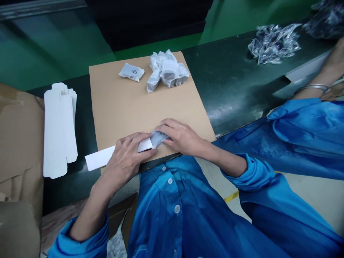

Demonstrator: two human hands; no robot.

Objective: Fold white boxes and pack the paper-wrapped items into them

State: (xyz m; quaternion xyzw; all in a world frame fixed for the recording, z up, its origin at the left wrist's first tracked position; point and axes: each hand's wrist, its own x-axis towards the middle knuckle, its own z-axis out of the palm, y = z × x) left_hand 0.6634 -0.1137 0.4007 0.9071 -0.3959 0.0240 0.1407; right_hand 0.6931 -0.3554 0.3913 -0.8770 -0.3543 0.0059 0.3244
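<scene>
My left hand is wrapped round a long, narrow white box that lies slanted near the front edge of the cardboard sheet. At the box's right end is a small pouch of greyish, translucent wrapping, gripped by the fingers of my right hand. The pouch meets the box end; whether part of it is inside I cannot tell. Farther back on the sheet lie a pile of similar white wrapped pouches and one single pouch with a dark printed mark.
A stack of flattened white cartons lies left on the dark green table. Beyond it stands a large brown cardboard box. Clear plastic bags with dark contents lie back right. A co-worker's arm reaches in at right.
</scene>
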